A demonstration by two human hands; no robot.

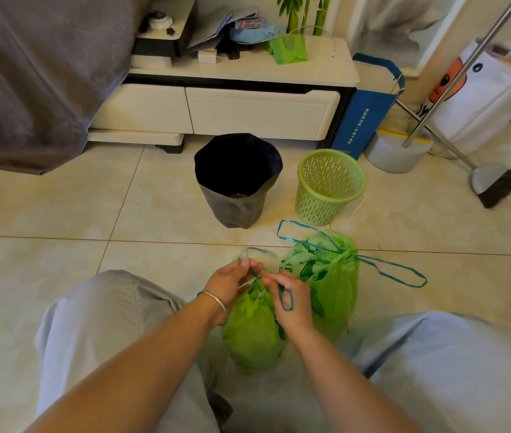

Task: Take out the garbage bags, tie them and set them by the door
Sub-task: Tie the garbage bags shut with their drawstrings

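Two green garbage bags stand on the tiled floor between my knees. The nearer bag (252, 332) has its neck gathered under my hands. My left hand (232, 278) pinches one blue drawstring loop above the neck, and my right hand (290, 300) pinches the other loop, which hangs over its fingers. The second bag (332, 285) stands just to the right, its mouth drawn closed, with long blue drawstring loops (397, 273) lying loose to either side. Neither hand touches it.
A bin with a black liner (237, 182) and a green plastic basket (329, 185) stand on the floor ahead. Behind them is a low white cabinet (216, 107). A broom (494, 185) and a blue paper bag (369, 110) are at the right, grey bedding (35, 82) at the left.
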